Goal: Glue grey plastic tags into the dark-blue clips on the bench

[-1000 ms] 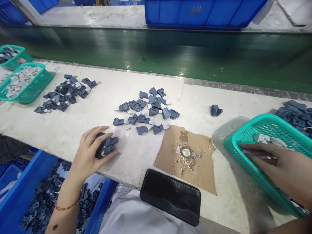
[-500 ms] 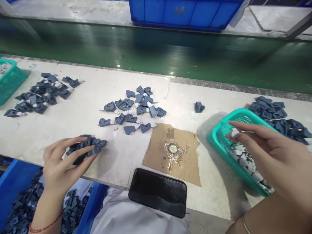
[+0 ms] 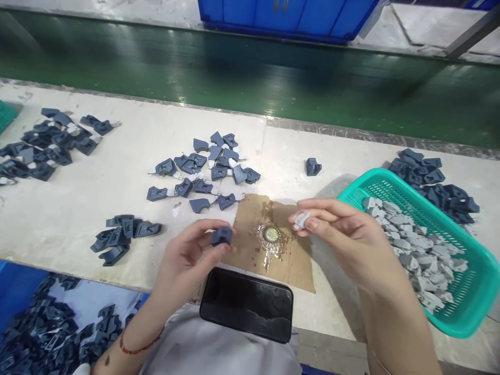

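Note:
My left hand (image 3: 195, 255) pinches a dark blue-grey plastic part (image 3: 221, 236) between thumb and fingers, just left of a brown cardboard sheet (image 3: 297, 265). On that cardboard a small round metal disc (image 3: 272, 234) sits in a wet, shiny patch. A small light-grey piece (image 3: 301, 220) is held in the fingertips of my right hand (image 3: 351, 239), above the cardboard's right side. Behind that hand stands a green plastic basket (image 3: 474, 307) filled with similar light-grey pieces (image 3: 425, 255). Several loose dark parts (image 3: 121, 234) lie left of my left hand.
Dark parts joined to light pieces (image 3: 203, 172) lie mid-table, with another pile (image 3: 47, 143) at left. More dark parts (image 3: 433, 182) lie behind the basket; a single one (image 3: 313, 166) sits nearer. A phone (image 3: 247, 304) rests at the table's front edge. A blue bin (image 3: 15, 291) stands below left.
My left hand has come right from the loose dark parts with one in its fingers. My right hand has moved left, away from the basket, carrying the light-grey piece.

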`<state>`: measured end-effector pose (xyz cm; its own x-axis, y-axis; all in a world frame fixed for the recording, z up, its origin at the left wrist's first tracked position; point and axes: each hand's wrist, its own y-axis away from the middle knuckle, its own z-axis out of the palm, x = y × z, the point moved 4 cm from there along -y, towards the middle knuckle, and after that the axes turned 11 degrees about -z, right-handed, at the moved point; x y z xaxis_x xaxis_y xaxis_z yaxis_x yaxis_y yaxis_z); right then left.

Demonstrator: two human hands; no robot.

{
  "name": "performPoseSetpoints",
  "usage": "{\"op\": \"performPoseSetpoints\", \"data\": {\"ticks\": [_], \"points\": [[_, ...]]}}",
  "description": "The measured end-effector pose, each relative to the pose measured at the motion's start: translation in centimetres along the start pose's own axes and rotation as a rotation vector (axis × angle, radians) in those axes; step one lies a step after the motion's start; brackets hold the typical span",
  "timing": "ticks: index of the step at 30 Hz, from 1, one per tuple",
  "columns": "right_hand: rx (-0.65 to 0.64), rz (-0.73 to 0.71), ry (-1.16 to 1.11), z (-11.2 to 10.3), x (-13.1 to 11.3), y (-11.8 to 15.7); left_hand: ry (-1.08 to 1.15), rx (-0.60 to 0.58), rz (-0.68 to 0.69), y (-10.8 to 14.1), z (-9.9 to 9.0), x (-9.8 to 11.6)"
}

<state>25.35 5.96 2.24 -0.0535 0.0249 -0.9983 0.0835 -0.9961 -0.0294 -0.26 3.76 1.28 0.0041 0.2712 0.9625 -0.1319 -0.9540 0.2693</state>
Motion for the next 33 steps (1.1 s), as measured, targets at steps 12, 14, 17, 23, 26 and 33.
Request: {"op": "performPoseSetpoints", "data": {"ticks": [12, 14, 17, 23, 26, 33], "points": [[-0.213, -0.334, 0.628, 2.4, 0.1, 0.3, -0.038, -0.181, -0.171, -1.4, 2.8, -2.1], [-0.255, -0.372, 0.65, 2.6, 0.2, 0.3, -0.05, -0.184, -0.18, -1.3, 2.7, -2.1], [-0.292, -0.403, 0.657, 2.9, 0.1, 0.3, -0.063, -0.198, -0.188, -1.2, 2.7, -2.2], [-0.284, -0.399, 0.68, 2.6, -0.2, 0.3, -0.127, -0.204, -0.163, -1.1, 2.6, -2.6], [-0.27, -0.37, 0.653, 2.4, -0.1, 0.3, -0.179, -0.211, -0.151, -1.1, 2.5, -2.7], [-0.224, -0.279, 0.592, 2.1, 0.1, 0.1, -0.272, -0.247, -0.112, -0.9, 2.8, -2.1]]}}
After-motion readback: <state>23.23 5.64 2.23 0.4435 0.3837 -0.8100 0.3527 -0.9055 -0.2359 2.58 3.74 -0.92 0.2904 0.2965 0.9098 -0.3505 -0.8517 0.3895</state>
